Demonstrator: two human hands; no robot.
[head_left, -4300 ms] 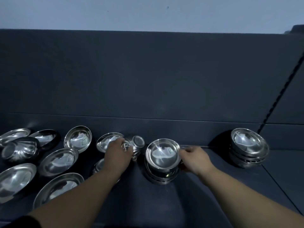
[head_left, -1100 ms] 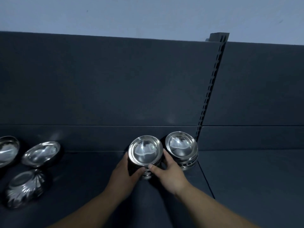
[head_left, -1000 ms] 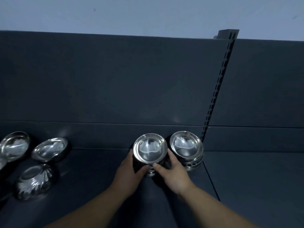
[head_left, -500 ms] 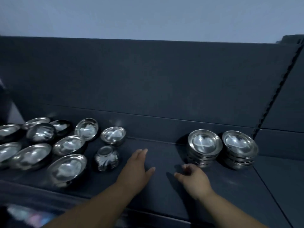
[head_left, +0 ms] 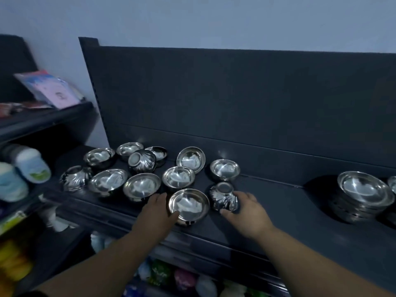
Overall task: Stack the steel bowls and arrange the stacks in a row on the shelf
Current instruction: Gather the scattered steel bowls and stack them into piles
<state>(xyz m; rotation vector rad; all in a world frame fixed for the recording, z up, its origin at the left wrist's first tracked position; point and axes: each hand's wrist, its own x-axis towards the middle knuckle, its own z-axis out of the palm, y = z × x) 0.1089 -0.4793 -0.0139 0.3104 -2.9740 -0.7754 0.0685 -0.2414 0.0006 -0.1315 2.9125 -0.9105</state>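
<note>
Several loose steel bowls lie scattered on the left part of the dark shelf (head_left: 300,230). My left hand (head_left: 155,213) grips the rim of an upright steel bowl (head_left: 189,205) near the shelf's front edge, thumb over its near rim. My right hand (head_left: 246,211) curls around an upside-down fluted bowl (head_left: 224,195) just right of it. A finished stack of bowls (head_left: 362,195) stands at the far right, and a second stack (head_left: 392,184) is cut off by the frame edge.
Other loose bowls, among them one (head_left: 225,169) near the back panel and an inverted fluted one (head_left: 141,160), crowd the left. White jars (head_left: 30,165) and a pink packet (head_left: 51,88) sit on neighbouring shelves at left. Coloured goods fill the shelf below.
Both hands left the second stack beside the first at the right. The view swung left, and my hands reached the loose bowls and closed on two of them.
</note>
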